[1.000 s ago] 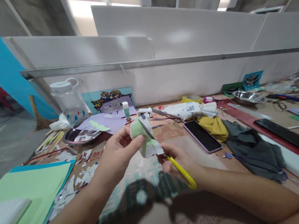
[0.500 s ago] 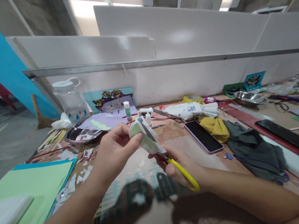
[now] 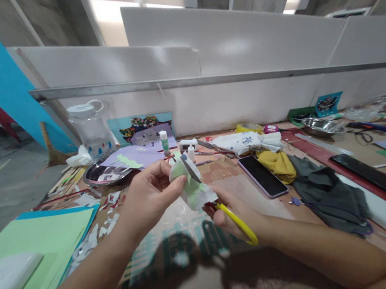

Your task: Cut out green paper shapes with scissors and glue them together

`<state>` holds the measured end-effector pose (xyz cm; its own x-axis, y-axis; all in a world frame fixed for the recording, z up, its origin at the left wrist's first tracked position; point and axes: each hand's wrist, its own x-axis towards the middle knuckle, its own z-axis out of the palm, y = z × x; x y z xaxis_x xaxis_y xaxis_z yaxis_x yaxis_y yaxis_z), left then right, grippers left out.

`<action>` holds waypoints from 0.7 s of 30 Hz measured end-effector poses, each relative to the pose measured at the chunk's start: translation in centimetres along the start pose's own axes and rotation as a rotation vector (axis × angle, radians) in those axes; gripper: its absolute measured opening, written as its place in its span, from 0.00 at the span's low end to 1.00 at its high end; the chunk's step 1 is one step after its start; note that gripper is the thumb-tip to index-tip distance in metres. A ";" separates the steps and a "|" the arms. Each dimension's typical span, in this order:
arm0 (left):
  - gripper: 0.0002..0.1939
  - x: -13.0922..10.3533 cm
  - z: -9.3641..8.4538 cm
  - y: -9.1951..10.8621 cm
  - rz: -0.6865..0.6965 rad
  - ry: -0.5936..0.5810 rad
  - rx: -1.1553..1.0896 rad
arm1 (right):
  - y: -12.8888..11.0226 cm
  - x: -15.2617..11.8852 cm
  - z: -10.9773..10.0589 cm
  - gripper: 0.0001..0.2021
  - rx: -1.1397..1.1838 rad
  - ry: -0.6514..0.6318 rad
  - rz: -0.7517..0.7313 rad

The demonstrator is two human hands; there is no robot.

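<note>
Green-and-white piece (image 3: 193, 196) sits between the hands, its edge pinched in left hand (image 3: 151, 190), right hand (image 3: 244, 211) wrapped around yellow-handled scissors (image 3: 238, 222).

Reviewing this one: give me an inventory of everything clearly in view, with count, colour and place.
scissors: 1, yellow-handled, in right hand
small piece: 1, white and green, in left hand
clear bottle: 1, pale lid, back left
glue stick: 1, white and green, back centre
metal dishes: 2, silver, back left and right
phone: 1, purple-edged, right of centre
cloths: 3; white, yellow, grey; right
flat device: 1, black, far right
sheets: several, green and blue, front left
slab: 1, white, on the sheets
scraps: many, white, left
left hand: 1, bare, left of centre
right hand: 1, bare, right of centre
</note>
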<state>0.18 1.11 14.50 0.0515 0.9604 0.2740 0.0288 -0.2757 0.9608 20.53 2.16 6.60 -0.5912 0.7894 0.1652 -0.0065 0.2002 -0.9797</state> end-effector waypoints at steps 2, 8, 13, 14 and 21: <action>0.14 0.0 -0.2 -0.1 -0.007 -0.017 0.021 | 0.4 0.0 -0.1 0.38 0.039 -0.001 -0.025; 0.13 0.1 -0.4 -0.1 -0.009 -0.038 0.076 | 1.2 -0.1 -0.2 0.39 0.067 0.021 -0.026; 0.13 0.1 -0.4 -0.2 -0.010 -0.036 0.078 | 1.4 0.0 -0.2 0.39 0.086 0.032 -0.022; 0.13 0.1 -0.4 -0.2 -0.012 -0.037 0.078 | 1.4 0.1 -0.2 0.39 0.090 0.031 -0.020; 0.12 0.2 -0.1 0.0 -0.010 -0.035 0.066 | 1.5 0.2 -0.2 0.39 0.092 0.041 0.005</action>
<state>0.08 1.27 14.56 0.0857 0.9613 0.2619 0.0953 -0.2695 0.9583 20.56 2.74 5.15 -0.5580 0.8137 0.1627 -0.0789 0.1431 -0.9866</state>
